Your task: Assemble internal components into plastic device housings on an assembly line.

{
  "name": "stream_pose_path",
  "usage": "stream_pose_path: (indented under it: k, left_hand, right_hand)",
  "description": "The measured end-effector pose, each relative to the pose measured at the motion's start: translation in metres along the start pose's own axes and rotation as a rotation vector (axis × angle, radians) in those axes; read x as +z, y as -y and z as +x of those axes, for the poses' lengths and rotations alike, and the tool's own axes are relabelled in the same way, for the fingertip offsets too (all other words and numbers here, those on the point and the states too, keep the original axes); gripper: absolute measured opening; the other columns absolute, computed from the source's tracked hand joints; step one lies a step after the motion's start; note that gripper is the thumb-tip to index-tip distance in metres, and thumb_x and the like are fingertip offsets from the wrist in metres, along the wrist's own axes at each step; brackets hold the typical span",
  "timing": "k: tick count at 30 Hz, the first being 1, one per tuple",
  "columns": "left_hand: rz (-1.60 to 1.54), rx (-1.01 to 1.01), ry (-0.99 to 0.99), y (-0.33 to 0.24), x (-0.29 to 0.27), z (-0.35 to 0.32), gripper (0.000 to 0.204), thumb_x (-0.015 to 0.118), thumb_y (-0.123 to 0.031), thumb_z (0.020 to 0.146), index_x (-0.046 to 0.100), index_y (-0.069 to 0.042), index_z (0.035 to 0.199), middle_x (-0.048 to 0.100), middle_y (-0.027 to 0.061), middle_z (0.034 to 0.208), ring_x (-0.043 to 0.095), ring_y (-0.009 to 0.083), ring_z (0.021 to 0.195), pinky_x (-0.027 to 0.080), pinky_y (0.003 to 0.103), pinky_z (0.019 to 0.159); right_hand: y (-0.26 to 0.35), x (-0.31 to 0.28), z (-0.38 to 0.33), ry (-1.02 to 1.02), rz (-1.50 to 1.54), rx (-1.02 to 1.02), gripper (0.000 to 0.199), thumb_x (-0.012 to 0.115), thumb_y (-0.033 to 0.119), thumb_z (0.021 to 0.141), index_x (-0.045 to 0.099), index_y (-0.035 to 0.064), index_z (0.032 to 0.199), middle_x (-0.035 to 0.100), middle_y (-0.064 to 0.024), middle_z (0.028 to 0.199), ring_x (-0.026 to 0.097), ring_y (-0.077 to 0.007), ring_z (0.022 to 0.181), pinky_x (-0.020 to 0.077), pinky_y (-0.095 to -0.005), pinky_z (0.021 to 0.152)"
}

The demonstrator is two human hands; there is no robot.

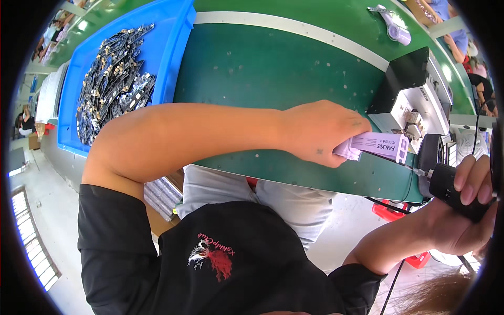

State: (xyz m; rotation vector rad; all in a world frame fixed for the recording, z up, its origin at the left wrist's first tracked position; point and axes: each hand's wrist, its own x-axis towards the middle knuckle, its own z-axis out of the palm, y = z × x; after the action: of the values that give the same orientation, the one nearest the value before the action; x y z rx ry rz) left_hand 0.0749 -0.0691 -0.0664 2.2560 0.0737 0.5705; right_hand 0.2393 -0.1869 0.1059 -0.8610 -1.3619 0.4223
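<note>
My left hand [328, 134] reaches across the green bench and is closed around a lilac plastic fan handle [375, 144]. The handle's far end, with small openings, points right toward the tool. In my right hand [464, 215] is a black electric screwdriver [446, 189], fingers wrapped round its body. Its metal bit [417, 170] points left, close to the end of the handle. Whether the tip touches a screw there, I cannot make out. Just behind the handle stands a black and white screw feeder [412, 100].
A blue bin [176, 58] heaped with small dark circuit boards [113, 79] stands on the left. Another lilac fan part [396, 29] lies at the far right, beyond a white strip [294, 29] across the green bench [262, 68]. Other people appear at the upper edges.
</note>
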Motion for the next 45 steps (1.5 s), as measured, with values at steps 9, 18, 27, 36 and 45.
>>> stream_pose_path:
  k: [9,18,27,36,45]
  left_hand:
    - [0.022,-0.013,0.014,-0.001,-0.001,0.001,0.055,0.078,-0.019,0.076,0.059,-0.004,0.125,0.068,0.0114,0.114,0.068,0.033,0.098,0.057,0.044,0.081]
    - [0.033,-0.008,0.004,-0.002,0.0,0.0,0.055,0.078,-0.019,0.076,0.06,-0.004,0.125,0.068,0.0111,0.115,0.069,0.0323,0.098,0.058,0.043,0.081]
    - [0.027,-0.059,0.038,-0.003,-0.003,0.001,0.054,0.079,-0.021,0.077,0.061,-0.005,0.125,0.07,0.0102,0.113,0.07,0.0303,0.096,0.058,0.041,0.08]
    - [0.019,-0.023,0.009,-0.003,-0.003,0.001,0.055,0.078,-0.022,0.078,0.06,-0.005,0.127,0.07,0.0114,0.115,0.07,0.0313,0.097,0.058,0.041,0.08]
    - [-0.005,-0.138,0.203,-0.018,-0.031,-0.001,0.057,0.079,-0.026,0.077,0.059,-0.002,0.126,0.07,0.0183,0.112,0.068,0.0375,0.099,0.054,0.044,0.086]
  right_hand:
    - [-0.005,0.001,0.002,-0.012,-0.015,0.005,0.039,0.053,0.039,0.107,0.047,0.0059,0.086,0.048,-0.0046,0.079,0.054,-0.0186,0.053,0.0542,-0.0355,0.048]
    - [-0.01,0.0,0.004,0.094,-0.014,0.062,0.041,0.055,0.041,0.106,0.048,0.0063,0.085,0.049,-0.0046,0.076,0.054,-0.018,0.051,0.0545,-0.0338,0.048]
    - [-0.015,-0.001,-0.006,0.006,0.238,0.071,0.018,0.062,0.019,0.096,0.048,0.0099,0.087,0.045,-0.0013,0.081,0.044,-0.0107,0.064,0.0356,-0.0294,0.062]
    - [-0.016,-0.008,-0.005,0.103,0.29,0.069,0.022,0.059,0.022,0.1,0.047,0.0085,0.089,0.044,-0.002,0.084,0.045,-0.0121,0.068,0.0369,-0.0302,0.065]
    - [0.013,-0.033,-0.01,-0.051,0.285,-0.028,0.029,0.061,0.027,0.097,0.043,0.0072,0.087,0.044,-0.0018,0.085,0.043,-0.0112,0.067,0.0354,-0.0287,0.064]
